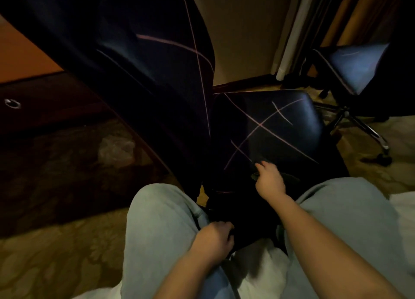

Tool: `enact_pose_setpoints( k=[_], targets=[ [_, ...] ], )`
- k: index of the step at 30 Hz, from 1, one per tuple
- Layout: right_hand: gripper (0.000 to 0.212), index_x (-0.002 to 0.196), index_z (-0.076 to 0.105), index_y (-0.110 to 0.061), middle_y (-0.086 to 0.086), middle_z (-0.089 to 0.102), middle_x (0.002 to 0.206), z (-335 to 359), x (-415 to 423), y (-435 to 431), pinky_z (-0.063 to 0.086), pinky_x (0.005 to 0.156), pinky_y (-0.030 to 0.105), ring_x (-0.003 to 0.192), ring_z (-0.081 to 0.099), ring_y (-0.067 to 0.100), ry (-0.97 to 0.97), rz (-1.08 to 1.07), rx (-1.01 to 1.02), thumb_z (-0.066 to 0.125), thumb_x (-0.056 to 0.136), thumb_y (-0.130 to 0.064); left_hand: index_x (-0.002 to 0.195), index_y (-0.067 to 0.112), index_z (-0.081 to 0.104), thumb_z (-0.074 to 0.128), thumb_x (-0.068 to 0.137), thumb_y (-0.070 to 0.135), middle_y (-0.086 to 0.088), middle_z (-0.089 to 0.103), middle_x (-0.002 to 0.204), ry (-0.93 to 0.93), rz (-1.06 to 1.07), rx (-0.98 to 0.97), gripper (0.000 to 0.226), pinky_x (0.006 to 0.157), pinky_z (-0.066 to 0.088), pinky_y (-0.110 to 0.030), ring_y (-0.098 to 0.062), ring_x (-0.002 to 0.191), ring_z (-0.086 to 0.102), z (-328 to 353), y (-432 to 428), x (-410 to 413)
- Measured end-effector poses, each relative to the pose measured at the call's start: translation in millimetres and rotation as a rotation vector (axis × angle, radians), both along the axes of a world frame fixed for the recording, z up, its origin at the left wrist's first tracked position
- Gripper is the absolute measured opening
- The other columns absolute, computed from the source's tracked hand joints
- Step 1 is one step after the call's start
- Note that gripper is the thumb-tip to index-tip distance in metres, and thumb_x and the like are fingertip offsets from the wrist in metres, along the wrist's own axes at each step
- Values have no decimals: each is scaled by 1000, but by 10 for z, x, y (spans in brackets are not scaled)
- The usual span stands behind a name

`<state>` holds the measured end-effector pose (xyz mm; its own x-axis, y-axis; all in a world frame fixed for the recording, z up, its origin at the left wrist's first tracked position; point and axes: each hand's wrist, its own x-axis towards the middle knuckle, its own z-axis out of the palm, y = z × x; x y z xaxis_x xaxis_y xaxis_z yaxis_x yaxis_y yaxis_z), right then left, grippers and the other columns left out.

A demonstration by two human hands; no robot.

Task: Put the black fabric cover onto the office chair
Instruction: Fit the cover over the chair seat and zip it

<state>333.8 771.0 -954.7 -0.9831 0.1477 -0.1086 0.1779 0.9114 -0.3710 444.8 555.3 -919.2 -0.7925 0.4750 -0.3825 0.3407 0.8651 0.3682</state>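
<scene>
The office chair (pixel 143 69) leans tipped in front of me, its backrest running up to the left and its seat (pixel 278 128) to the right. Black fabric cover (pixel 253 213) with thin pink lines lies over both and bunches down between my knees. My left hand (pixel 213 240) grips the bunched black fabric low between my legs. At the seat's near edge, my right hand (pixel 269 179) pinches the cover with curled fingers.
A second office chair (pixel 354 74) with a star base on castors stands at the right. A dark wooden cabinet (pixel 45 105) with a ring pull is at the left. Patterned carpet (pixel 56 253) covers the floor. A wall and curtain (pixel 289 33) stand behind.
</scene>
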Motion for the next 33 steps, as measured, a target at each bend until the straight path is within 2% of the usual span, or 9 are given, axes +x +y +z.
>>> enact_pose_setpoints(
  k=[2, 7, 11, 16, 20, 22, 27, 30, 33],
  targets=[
    [54, 142, 44, -8, 10, 36, 151, -28, -48, -109, 24, 116, 35, 140, 28, 26, 0, 155, -10, 45, 89, -2, 121, 13, 54, 36, 94, 36, -13, 59, 117, -11, 13, -24, 40, 85, 44, -39, -30, 108, 55, 38, -6, -2],
    [53, 143, 44, -16, 2, 34, 152, -18, -27, -27, 28, 115, 35, 142, 27, 19, -29, 166, -60, 43, 92, -2, 119, 12, 55, 34, 92, 36, -14, 60, 115, -6, 26, -27, 41, 84, 44, -40, -31, 107, 55, 41, -46, 11],
    [51, 140, 48, -23, -1, 35, 151, -4, 53, 183, 36, 109, 37, 138, 32, 18, -20, 38, -85, 45, 92, -5, 122, 17, 56, 24, 85, 44, -10, 61, 117, 3, 30, 2, 56, 85, 45, -39, -28, 109, 56, 15, -36, 10],
    [49, 139, 50, -19, 4, 36, 150, 27, 163, 450, 41, 104, 41, 137, 34, 25, -13, -184, -60, 44, 92, -6, 125, 16, 55, 34, 91, 37, -11, 61, 116, 18, 11, 21, 45, 86, 45, -38, -28, 108, 56, -32, -14, -5],
    [52, 140, 47, -15, 7, 37, 149, 42, 258, 531, 39, 104, 45, 135, 32, 29, -3, -371, -37, 49, 88, -5, 122, 16, 57, 11, 74, 52, -11, 61, 114, 33, 8, 67, 76, 85, 46, -39, -28, 106, 57, -21, 24, -7],
    [54, 139, 46, -11, 10, 37, 148, 41, 243, 480, 36, 107, 44, 135, 31, 30, -23, -394, -27, 52, 85, -4, 123, 15, 56, 10, 74, 52, -11, 61, 114, 40, 6, 76, 78, 86, 45, -38, -28, 106, 57, -16, 40, 8],
    [58, 143, 40, -9, 13, 35, 149, 18, 92, 91, 27, 114, 38, 137, 30, 30, -59, -78, 70, 53, 86, -11, 124, 13, 55, 5, 68, 54, -13, 61, 115, 33, -8, 43, 86, 85, 45, -39, -30, 106, 56, 54, 24, 58],
    [61, 147, 35, -12, 9, 28, 154, -28, 72, -81, 20, 118, 37, 143, 21, 27, -71, 140, 67, 49, 88, -8, 122, 13, 55, 25, 86, 44, -13, 61, 114, 9, 21, -3, 56, 84, 48, -41, -31, 105, 57, 85, -13, 62],
    [60, 148, 35, -14, 4, 26, 156, -3, 125, -31, 19, 118, 34, 145, 19, 22, -51, 184, 6, 44, 90, -2, 124, 13, 54, 42, 96, 28, -12, 60, 117, 2, 37, -14, 34, 84, 47, -41, -29, 106, 56, 88, -55, 55]
  ],
)
